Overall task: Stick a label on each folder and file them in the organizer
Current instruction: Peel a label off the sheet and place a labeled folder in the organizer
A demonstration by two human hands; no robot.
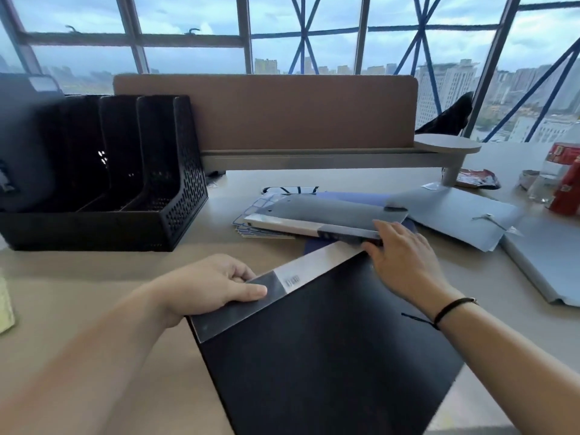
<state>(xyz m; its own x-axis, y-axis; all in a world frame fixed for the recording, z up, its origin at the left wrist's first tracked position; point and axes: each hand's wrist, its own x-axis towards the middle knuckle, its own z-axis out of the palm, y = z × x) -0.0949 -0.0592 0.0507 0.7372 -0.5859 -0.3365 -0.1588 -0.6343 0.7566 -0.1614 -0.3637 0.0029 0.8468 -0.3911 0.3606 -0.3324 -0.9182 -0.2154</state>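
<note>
A large black flat folder (329, 350) with a grey-and-white spine strip is seen lying at an angle on the beige desk top (78, 284), its near corner running off the lower edge of the view. The near end of the spine is gripped by the left hand (213, 285), thumb laid on top of the strip and the other fingers curled under the edge. The far end of the same spine is touched by the right hand (405, 262), whose fingers are stretched out fairly straight and lie against the corner; a dark cord bracelet (452, 307) is worn at that wrist. A small printed label (292, 281) is visible on the white part of the spine.

Just beyond the right hand, a second grey folder with a white-banded spine (326, 216) is stacked on blue-edged sheets (260, 211). The black perforated plastic file organizer (103, 171) is placed at the far left, well apart from the held folder, its upright slots facing the viewer. Open desk surface is left between the organizer's front edge and the left hand. To the right, pale grey envelope folders (455, 215) are spread toward the desk's right edge, near a red packet (568, 186). A brown divider panel (266, 111) closes off the back edge of the desk.
</note>
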